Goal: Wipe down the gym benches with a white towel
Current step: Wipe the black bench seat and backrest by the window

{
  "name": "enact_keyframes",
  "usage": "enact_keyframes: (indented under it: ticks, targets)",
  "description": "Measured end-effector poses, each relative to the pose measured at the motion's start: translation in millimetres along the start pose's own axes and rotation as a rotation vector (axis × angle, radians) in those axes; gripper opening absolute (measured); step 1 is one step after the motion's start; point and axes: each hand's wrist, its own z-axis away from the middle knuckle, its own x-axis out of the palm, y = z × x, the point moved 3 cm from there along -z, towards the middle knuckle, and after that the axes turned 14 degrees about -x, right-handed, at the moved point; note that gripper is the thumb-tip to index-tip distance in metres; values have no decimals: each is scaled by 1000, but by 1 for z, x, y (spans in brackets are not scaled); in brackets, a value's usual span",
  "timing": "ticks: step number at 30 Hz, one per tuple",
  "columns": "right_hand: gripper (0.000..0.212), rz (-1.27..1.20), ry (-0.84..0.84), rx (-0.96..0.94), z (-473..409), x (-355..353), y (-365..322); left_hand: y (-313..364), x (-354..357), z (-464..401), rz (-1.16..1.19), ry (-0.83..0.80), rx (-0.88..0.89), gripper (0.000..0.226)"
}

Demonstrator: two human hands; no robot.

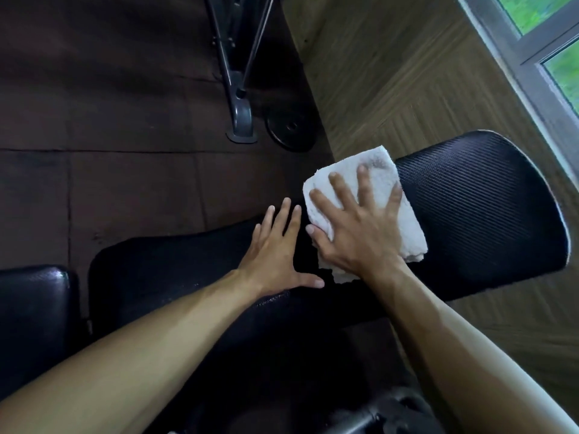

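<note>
A black padded gym bench [479,211] with a ribbed surface runs from the lower left to the right of the head view. A folded white towel [382,170] lies on its middle. My right hand [357,223] presses flat on the towel with fingers spread straight. My left hand [275,252] rests flat on the bench pad just left of the towel, fingers straight and thumb stretched toward it. Both forearms reach in from the bottom edge.
Another black pad [34,308] sits at the left edge. A grey metal machine leg [241,120] and a black weight plate [289,128] stand on the dark rubber floor beyond the bench. Wooden flooring [391,73] and a window frame [532,57] lie at the right.
</note>
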Motion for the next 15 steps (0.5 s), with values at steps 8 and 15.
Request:
enact_keyframes:
  ticks: [8, 15]
  targets:
    - [64, 24, 36, -20, 23, 7, -14, -16, 10, 15, -14, 13, 13, 137]
    - [65, 71, 29, 24, 55, 12, -20, -29, 11, 25, -62, -50, -21, 139]
